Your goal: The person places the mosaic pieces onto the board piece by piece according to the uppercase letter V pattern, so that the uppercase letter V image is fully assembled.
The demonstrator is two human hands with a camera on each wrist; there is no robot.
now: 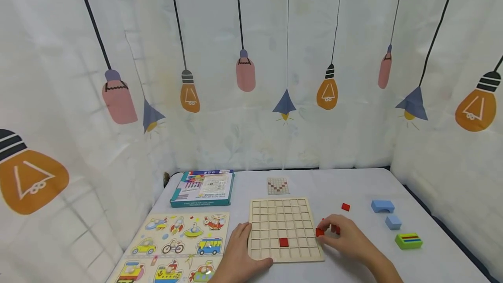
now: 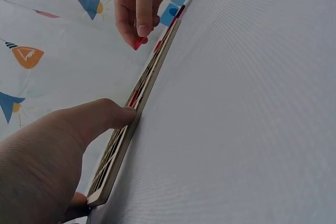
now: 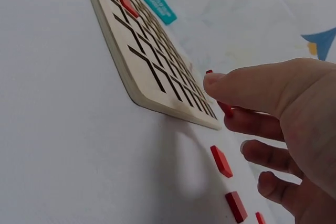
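Observation:
A wooden grid board point(image 1: 283, 213) lies flat on the white table, with one red tile point(image 1: 283, 242) set in a cell near its front edge. My left hand point(image 1: 244, 248) rests flat on the board's left side, its thumb point(image 2: 113, 115) against the board's edge point(image 2: 149, 85). At the board's right edge my right hand point(image 1: 323, 234) pinches a small red tile point(image 1: 320, 232) between thumb and fingers, just above the table. In the right wrist view the thumb point(image 3: 247, 85) covers most of the held tile point(image 3: 226, 107). Loose red tiles point(image 3: 221, 161) lie beside that hand.
A pattern card point(image 1: 278, 185) lies behind the board. A teal box point(image 1: 203, 188) and a vehicle puzzle point(image 1: 177, 248) sit to the left. To the right are a stray red tile point(image 1: 345, 207), two blue blocks point(image 1: 382, 206) and a green striped block point(image 1: 408, 240). Printed curtains surround the table.

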